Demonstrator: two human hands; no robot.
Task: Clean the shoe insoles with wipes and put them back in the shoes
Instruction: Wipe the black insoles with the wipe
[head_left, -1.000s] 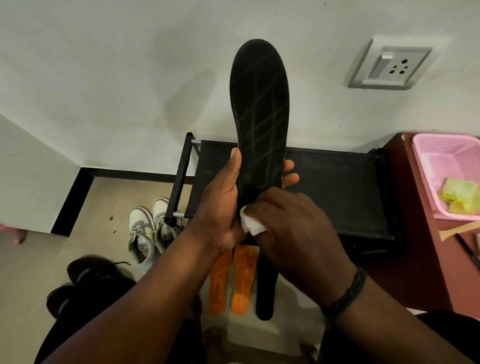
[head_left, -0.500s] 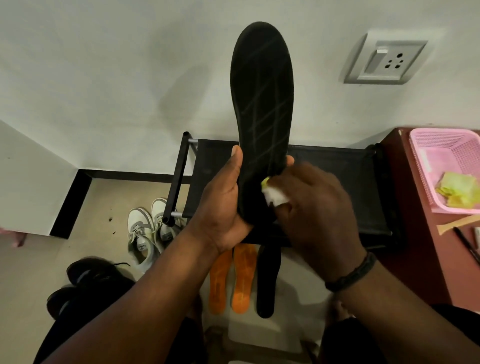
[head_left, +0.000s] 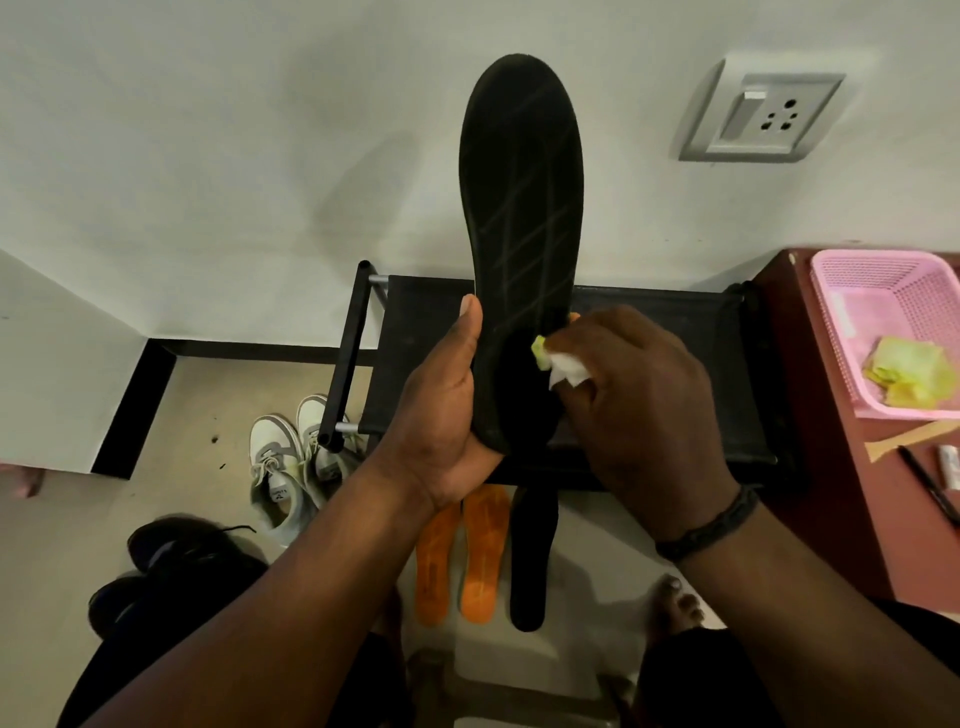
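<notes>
Insole (head_left: 521, 218): upright, long axis six to twelve o'clock, heel clasped in left hand (head_left: 441, 410). Right hand (head_left: 639, 410), at three o'clock of heel, pinches wipe (head_left: 563, 366) against its edge; uncleaned length lies toward twelve.

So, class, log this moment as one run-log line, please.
step: wiping | left hand: grips black insole upright | right hand: presses wipe on insole | floor: orange insoles
</notes>
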